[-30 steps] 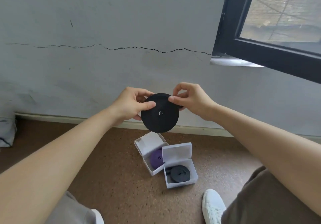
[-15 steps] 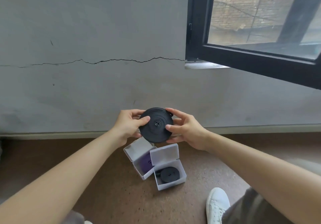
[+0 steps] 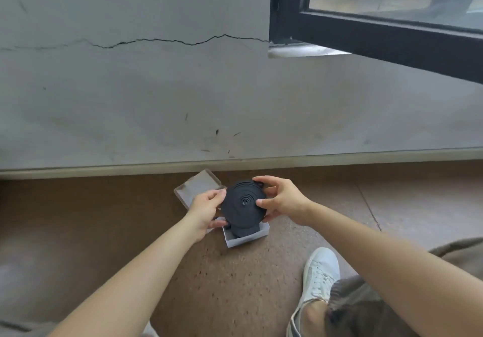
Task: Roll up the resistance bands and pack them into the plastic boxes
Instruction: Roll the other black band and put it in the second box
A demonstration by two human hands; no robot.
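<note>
Rolled band: we saw one black band (image 3: 244,206) wound into a flat round coil, held in the air between two hands, with its face turned toward the camera and the rings of the winding clearly visible.
Left hand: the left hand (image 3: 206,206) gripped the left edge of the coil, thumb on the front and fingers curled behind and below.
Right hand: the right hand (image 3: 282,200) gripped the right edge, the thumb pressed on the face near the centre and the first finger hooked over the top rim.
Front box: a small white plastic box (image 3: 248,238) stood open on the floor directly under the coil. Something black (image 3: 241,231) lay in it, mostly covered by the held coil, so we could not tell how full it was.
Back box: a second box (image 3: 197,187) stood just behind and to the left, its clear lid raised toward the wall. The left hand and the coil hid its inside, so we could not tell what it held.
Floor: the brown speckled floor (image 3: 222,284) carried both boxes, which stood close together.
Shoe: a white shoe (image 3: 321,274) rested on the floor, near the front box on its right.
Wall: a grey wall (image 3: 130,101) with a long crack rose behind the boxes, and a black window frame (image 3: 379,31) was at the upper right.
</note>
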